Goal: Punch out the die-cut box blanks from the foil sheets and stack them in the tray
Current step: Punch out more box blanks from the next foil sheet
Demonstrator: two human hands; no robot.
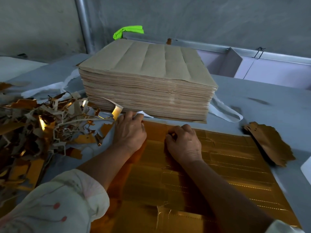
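Note:
A gold foil sheet (218, 167) with die-cut box outlines lies flat in front of me on the grey table. My left hand (130, 132) rests on its far left corner, fingers bent down at the sheet's edge. My right hand (184, 143) sits on the sheet's far edge with fingers curled, pinching a bit of foil at the edge. Just beyond both hands stands a tall stack of sheets (146, 84), brown side up. A small pile of punched gold blanks (269, 142) lies at the right.
A heap of gold and brown waste strips (42, 125) covers the table's left side. White strapping (225, 110) trails from under the stack. A pale compartmented tray (272, 68) stands at the back right, a metal pole (84, 24) and green tape (127, 31) behind.

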